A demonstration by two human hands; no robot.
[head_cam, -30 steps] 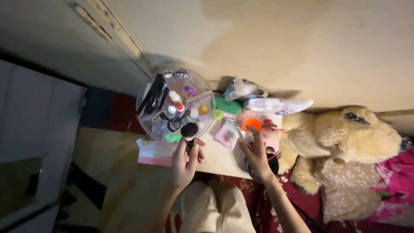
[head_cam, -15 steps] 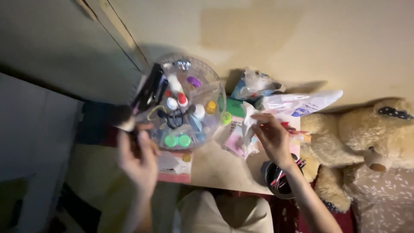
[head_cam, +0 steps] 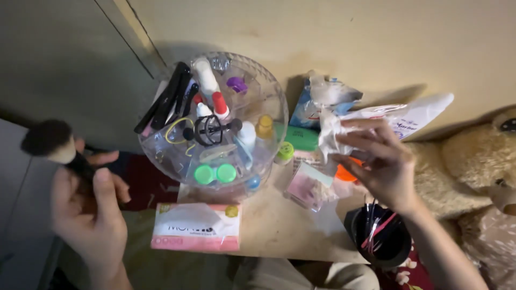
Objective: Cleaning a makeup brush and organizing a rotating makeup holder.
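1. A small desk point(head_cam: 279, 225) stands against a beige wall, crowded with cosmetics under dim light.
2. The left hand point(head_cam: 88, 215) is raised off the desk's left edge, fingers clenched round the dark handle of a brush point(head_cam: 54, 142). Its fluffy head points up and away, clear of everything.
3. The brush looks light, with a stiff handle and soft bristles that would splay if pressed; the handle near the ferrule seems the place to hold it.
4. Between the hands, on the desk, lies a flat pink-and-white packet point(head_cam: 196, 226), nearer the left hand. Beyond it stands a round clear organiser point(head_cam: 215, 118) of bottles, tubes and green-capped jars.
5. The right hand point(head_cam: 376, 161) is held above the desk, pinching a crumpled white tissue point(head_cam: 330, 131) at its fingertips. The tissue looks thin, limp and easily torn.
6. Below that hand sits a black cup point(head_cam: 379, 241) of thin sticks; to its right lies a tan plush bear point(head_cam: 473, 161).
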